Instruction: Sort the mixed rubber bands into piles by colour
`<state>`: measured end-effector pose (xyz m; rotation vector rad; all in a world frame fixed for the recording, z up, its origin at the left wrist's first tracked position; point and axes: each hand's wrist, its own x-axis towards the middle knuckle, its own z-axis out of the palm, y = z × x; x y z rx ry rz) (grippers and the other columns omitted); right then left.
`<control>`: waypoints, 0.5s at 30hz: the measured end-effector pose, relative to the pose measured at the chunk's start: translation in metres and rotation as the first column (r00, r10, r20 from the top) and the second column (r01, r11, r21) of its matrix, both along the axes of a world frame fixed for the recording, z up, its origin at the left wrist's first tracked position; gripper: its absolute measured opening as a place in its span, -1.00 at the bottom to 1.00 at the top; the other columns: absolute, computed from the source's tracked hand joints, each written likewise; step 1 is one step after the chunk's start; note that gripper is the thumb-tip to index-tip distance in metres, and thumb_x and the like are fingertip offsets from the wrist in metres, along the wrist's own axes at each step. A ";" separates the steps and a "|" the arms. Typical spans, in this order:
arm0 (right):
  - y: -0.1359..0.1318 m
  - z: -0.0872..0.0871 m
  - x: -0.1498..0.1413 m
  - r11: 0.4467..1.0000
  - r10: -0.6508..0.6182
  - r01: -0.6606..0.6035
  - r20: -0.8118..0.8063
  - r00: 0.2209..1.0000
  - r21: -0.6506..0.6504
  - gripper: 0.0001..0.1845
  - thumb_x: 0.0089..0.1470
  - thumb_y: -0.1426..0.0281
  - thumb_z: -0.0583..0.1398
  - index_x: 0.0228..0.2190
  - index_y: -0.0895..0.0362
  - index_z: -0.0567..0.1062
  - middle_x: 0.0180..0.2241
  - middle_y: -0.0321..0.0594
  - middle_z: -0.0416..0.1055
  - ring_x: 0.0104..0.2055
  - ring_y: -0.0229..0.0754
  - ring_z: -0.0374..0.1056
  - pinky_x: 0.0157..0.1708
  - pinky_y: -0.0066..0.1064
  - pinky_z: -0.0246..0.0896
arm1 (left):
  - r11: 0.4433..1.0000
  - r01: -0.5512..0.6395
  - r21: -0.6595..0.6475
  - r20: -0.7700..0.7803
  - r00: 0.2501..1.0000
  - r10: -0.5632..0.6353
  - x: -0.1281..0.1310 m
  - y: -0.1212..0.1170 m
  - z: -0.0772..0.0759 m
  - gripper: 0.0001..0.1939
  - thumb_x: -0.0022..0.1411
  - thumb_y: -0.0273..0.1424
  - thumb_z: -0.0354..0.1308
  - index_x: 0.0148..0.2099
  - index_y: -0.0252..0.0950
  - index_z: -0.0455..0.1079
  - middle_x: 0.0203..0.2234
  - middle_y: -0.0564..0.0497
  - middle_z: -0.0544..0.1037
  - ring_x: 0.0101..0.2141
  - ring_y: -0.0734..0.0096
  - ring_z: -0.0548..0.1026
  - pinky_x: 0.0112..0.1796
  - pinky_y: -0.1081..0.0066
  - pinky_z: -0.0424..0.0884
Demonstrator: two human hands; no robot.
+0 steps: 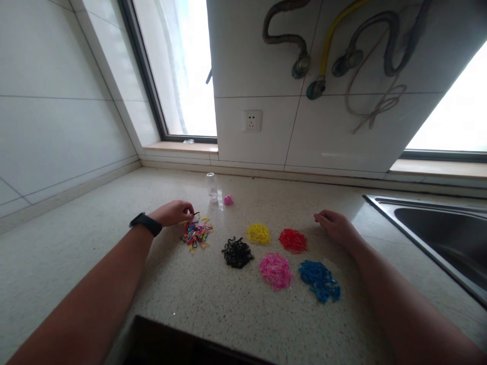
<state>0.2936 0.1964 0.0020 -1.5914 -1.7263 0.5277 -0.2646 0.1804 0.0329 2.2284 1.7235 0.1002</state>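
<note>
With thumb and finger pinched, my left hand (178, 211) holds a small black rubber band (197, 214) over the back edge of a mixed-colour pile of rubber bands (196, 233). My right hand (335, 226) rests on the counter at the right, its fingers curled together and nothing visible in them. Nearest to it lies a red pile of rubber bands (292, 241). Between my hands are also a yellow pile (259, 233), a black pile (237, 252), a pink pile (276, 271) and a blue pile (319, 281).
A clear plastic bottle (212, 188) stands behind the mixed pile, with a small pink object (228, 200) beside it. At the right, a metal sink (403, 223) is set into the speckled counter (198, 309). The tiled wall carries a socket (252, 121) and hoses (281, 39).
</note>
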 end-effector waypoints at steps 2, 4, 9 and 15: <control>0.001 -0.001 0.001 1.000 0.007 -0.007 0.009 1.000 0.007 -0.57 -0.01 0.02 0.15 -0.51 0.13 0.50 -0.68 -0.35 0.19 -0.61 -0.26 0.07 -0.57 -0.40 -0.06 | 1.000 0.002 0.005 0.023 1.000 -0.003 0.004 -0.002 0.003 -0.66 0.36 -0.27 0.14 0.09 -0.35 0.36 -0.03 -0.12 0.45 -0.12 0.23 0.49 -0.14 0.16 0.49; 0.001 -0.001 0.002 1.000 0.012 -0.012 0.020 1.000 0.010 -0.58 0.00 0.02 0.15 -0.51 0.13 0.50 -0.67 -0.35 0.20 -0.60 -0.26 0.08 -0.56 -0.40 -0.04 | 1.000 0.013 0.018 0.053 0.998 -0.014 0.010 -0.004 0.008 -0.66 0.36 -0.26 0.13 0.07 -0.35 0.37 -0.06 -0.11 0.46 -0.14 0.25 0.49 -0.15 0.18 0.49; 0.000 0.001 0.000 1.000 0.006 -0.006 0.008 1.000 0.010 -0.57 -0.01 0.02 0.14 -0.51 0.13 0.50 -0.68 -0.34 0.21 -0.61 -0.26 0.09 -0.58 -0.40 -0.04 | 0.996 0.054 0.068 0.121 0.991 -0.062 0.032 -0.008 0.017 -0.69 0.37 -0.24 0.11 0.02 -0.36 0.38 -0.14 -0.09 0.49 -0.21 0.31 0.50 -0.20 0.23 0.50; -0.003 0.003 -0.002 1.000 0.000 0.000 0.000 1.000 -0.001 -0.59 -0.01 0.03 0.15 -0.51 0.13 0.50 -0.67 -0.35 0.21 -0.60 -0.26 0.09 -0.57 -0.40 -0.04 | 0.986 0.136 0.097 0.185 0.971 -0.152 0.064 -0.013 0.017 -0.70 0.38 -0.21 0.09 -0.08 -0.37 0.40 -0.33 0.00 0.47 -0.40 0.45 0.45 -0.36 0.38 0.45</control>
